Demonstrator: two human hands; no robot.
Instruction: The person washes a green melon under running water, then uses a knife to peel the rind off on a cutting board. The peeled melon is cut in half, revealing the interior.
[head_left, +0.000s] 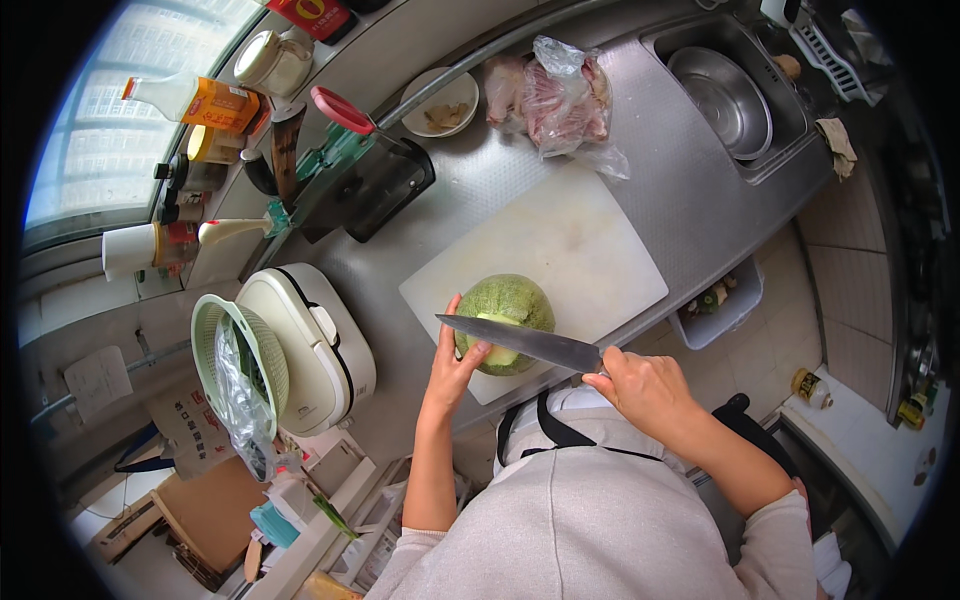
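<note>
A round green melon or squash (510, 291) with rough skin rests on a white cutting board (577, 225), near the counter's front edge. Its side towards me has a pale, peeled patch. My left hand (452, 371) steadies its left side, thumb in front and fingers spread along the skin. In my right hand (651, 391) is the handle of a large kitchen knife (529, 343). The blade lies across the peeled patch, tip pointing left past my left thumb. I cannot tell whether the edge touches the flesh. My right fingers hide most of the handle.
Bagged raw meat (562, 101) and a white bowl (411, 96) with pale pieces sit behind the board. A knife rack (367, 191) stands back left, a rice cooker (300, 352) and green colander (201, 322) left. The sink (787, 112) is right; a waste bin (720, 322) stands below the counter.
</note>
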